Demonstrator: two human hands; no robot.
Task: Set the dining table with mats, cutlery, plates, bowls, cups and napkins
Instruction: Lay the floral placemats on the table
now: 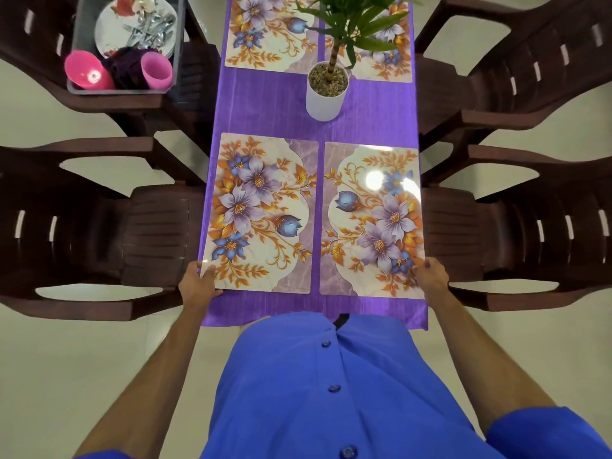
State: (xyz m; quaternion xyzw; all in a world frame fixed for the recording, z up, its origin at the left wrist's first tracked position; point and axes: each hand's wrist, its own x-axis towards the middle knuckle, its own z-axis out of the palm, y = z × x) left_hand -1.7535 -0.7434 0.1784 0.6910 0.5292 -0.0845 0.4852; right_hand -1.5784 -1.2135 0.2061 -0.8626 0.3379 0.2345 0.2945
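Two floral mats lie side by side at the near end of the purple table (275, 97). My left hand (198, 282) grips the near left corner of the left mat (261, 213). My right hand (430, 276) holds the near right edge of the right mat (372, 220). Two more floral mats (268, 31) lie at the far end. On a chair at the far left, a grey tub (180, 44) holds flowered plates (114, 31), cutlery (149, 31), a pink bowl (84, 71), a pink cup (156, 70) and a dark purple cloth bundle (127, 66).
A potted plant in a white pot (324, 94) stands mid-table between the mat pairs. Dark brown plastic chairs (155, 233) flank the table on both sides, close to its edges. Pale floor tiles surround everything.
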